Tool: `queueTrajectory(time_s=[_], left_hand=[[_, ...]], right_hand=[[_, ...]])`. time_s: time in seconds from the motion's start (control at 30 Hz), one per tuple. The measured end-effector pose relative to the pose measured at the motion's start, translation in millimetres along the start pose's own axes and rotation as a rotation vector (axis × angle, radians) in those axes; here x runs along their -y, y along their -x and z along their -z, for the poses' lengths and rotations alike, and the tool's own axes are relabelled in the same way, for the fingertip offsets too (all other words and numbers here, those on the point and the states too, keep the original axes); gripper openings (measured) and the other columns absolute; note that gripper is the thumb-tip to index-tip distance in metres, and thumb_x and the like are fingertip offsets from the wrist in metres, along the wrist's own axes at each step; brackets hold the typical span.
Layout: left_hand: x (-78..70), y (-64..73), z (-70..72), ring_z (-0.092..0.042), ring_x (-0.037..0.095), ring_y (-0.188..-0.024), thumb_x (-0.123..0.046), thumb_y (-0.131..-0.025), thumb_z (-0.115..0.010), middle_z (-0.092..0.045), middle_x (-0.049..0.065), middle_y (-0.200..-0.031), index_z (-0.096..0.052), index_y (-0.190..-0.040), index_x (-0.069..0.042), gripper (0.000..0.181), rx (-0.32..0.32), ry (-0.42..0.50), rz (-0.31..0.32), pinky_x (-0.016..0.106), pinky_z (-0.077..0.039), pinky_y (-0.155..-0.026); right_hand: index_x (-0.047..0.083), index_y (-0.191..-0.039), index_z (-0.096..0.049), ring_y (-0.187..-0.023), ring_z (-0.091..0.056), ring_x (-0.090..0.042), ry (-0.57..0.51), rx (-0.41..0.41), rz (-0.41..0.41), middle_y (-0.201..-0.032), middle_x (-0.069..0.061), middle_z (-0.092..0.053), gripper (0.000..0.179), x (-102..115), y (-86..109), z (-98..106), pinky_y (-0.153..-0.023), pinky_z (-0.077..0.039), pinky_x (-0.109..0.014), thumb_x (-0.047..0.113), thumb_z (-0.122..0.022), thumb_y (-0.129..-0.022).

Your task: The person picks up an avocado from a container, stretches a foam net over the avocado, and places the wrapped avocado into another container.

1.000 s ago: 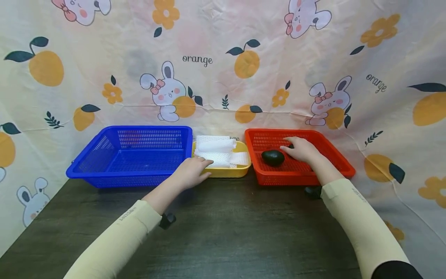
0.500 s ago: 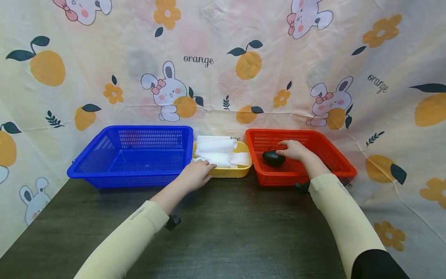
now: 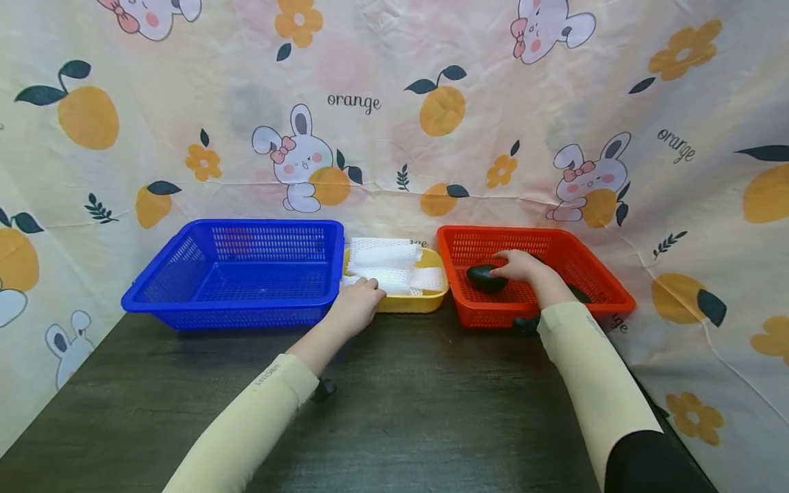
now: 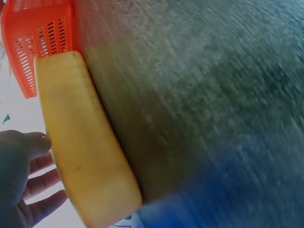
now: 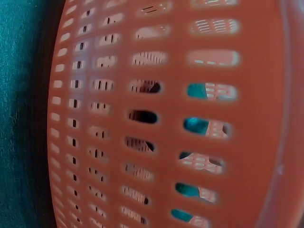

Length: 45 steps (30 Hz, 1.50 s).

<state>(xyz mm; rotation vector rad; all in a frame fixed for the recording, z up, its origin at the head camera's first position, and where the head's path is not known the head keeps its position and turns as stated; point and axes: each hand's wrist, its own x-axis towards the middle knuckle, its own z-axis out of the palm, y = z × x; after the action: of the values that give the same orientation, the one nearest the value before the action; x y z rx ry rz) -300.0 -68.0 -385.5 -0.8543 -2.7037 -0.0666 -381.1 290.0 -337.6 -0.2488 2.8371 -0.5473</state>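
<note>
My right hand (image 3: 524, 267) is inside the red basket (image 3: 607, 291), its thumb and fingers at the right end of a dark green avocado (image 3: 485, 279) as if pinching it. In the right wrist view the basket's slotted wall (image 5: 256, 118) hides that hand. My left hand (image 3: 359, 305) is at the front left of the yellow basket (image 3: 440, 296), by the white foam nets (image 3: 388, 277). In the left wrist view its thumb and fingers (image 4: 40, 186) extend, fairly straight, at the yellow basket's rim; whether they touch a net is hidden.
Left of the yellow basket stands a blue basket (image 3: 240, 281) with nothing visible inside. Another dark green avocado (image 3: 578, 293) lies partly hidden at the red basket's right. The dark table (image 3: 431, 404) runs in front; a printed cloth (image 3: 382, 157) hangs behind.
My right hand has moved left and down onto the avocado, uncovering the dark fruit at the right. My left hand has shifted slightly right along the yellow basket's front.
</note>
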Motion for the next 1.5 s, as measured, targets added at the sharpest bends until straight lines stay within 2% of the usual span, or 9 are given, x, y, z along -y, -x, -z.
queueTrajectory(time_s=[0.23,0.47,0.73,0.97,1.2,1.5], left_hand=[[0.3,-1.4,-6.3,-0.058,0.023,-0.085,-0.003,-0.086,-0.067,-0.061,0.004,-0.089,-0.074,-0.098,-0.014,0.017,-0.047,-0.017,0.035,0.035,-0.05,-0.063],[1.8,-2.0,-12.8,-0.059,0.021,-0.083,-0.001,-0.082,-0.069,-0.062,0.0,-0.087,-0.076,-0.094,-0.017,0.021,-0.136,-0.012,0.051,0.033,-0.05,-0.064],[0.9,-2.2,-18.4,-0.058,0.02,-0.08,0.001,-0.079,-0.071,-0.063,0.0,-0.086,-0.077,-0.093,-0.017,0.023,-0.207,-0.022,0.058,0.032,-0.05,-0.062],[-1.4,-1.6,-21.2,-0.057,0.022,-0.08,0.002,-0.076,-0.073,-0.062,0.001,-0.086,-0.076,-0.092,-0.016,0.024,-0.238,-0.025,0.063,0.033,-0.05,-0.064],[-2.3,-0.6,-22.6,-0.056,0.021,-0.078,0.002,-0.075,-0.074,-0.062,0.001,-0.085,-0.076,-0.091,-0.016,0.024,-0.266,-0.046,0.054,0.032,-0.049,-0.063],[-2.0,-0.1,-25.2,-0.056,0.021,-0.078,0.003,-0.076,-0.074,-0.062,0.001,-0.085,-0.077,-0.092,-0.016,0.025,-0.262,-0.018,0.074,0.031,-0.049,-0.065]], right_hand=[[-0.006,-0.144,-0.035,-0.131,-0.03,-0.046,-0.025,0.05,-0.013,-0.144,-0.031,-0.034,0.063,0.3,-6.6,-3.2,-0.105,-0.022,-0.059,0.021,-0.061,-0.093],[-0.005,-0.145,-0.033,-0.13,-0.031,-0.045,-0.027,0.085,-0.015,-0.144,-0.03,-0.034,0.062,1.5,-12.9,-9.6,-0.105,-0.023,-0.059,0.018,-0.06,-0.093],[-0.005,-0.141,-0.039,-0.124,-0.038,-0.043,-0.009,0.081,-0.003,-0.139,-0.03,-0.04,0.059,1.2,-17.4,-12.3,-0.104,-0.028,-0.056,0.013,-0.064,-0.091],[-0.004,-0.13,-0.044,-0.111,-0.044,-0.039,-0.026,0.054,-0.01,-0.128,-0.027,-0.046,0.051,1.2,-18.9,-14.2,-0.098,-0.036,-0.053,0.011,-0.068,-0.087],[-0.003,-0.139,-0.04,-0.119,-0.042,-0.039,-0.028,0.077,-0.043,-0.137,-0.027,-0.043,0.063,1.9,-18.4,-17.6,-0.101,-0.033,-0.054,0.007,-0.069,-0.085],[-0.001,-0.134,-0.045,-0.116,-0.042,-0.039,-0.013,0.048,-0.044,-0.133,-0.026,-0.045,0.061,-2.0,-14.2,-17.1,-0.098,-0.035,-0.056,0.009,-0.073,-0.081]])
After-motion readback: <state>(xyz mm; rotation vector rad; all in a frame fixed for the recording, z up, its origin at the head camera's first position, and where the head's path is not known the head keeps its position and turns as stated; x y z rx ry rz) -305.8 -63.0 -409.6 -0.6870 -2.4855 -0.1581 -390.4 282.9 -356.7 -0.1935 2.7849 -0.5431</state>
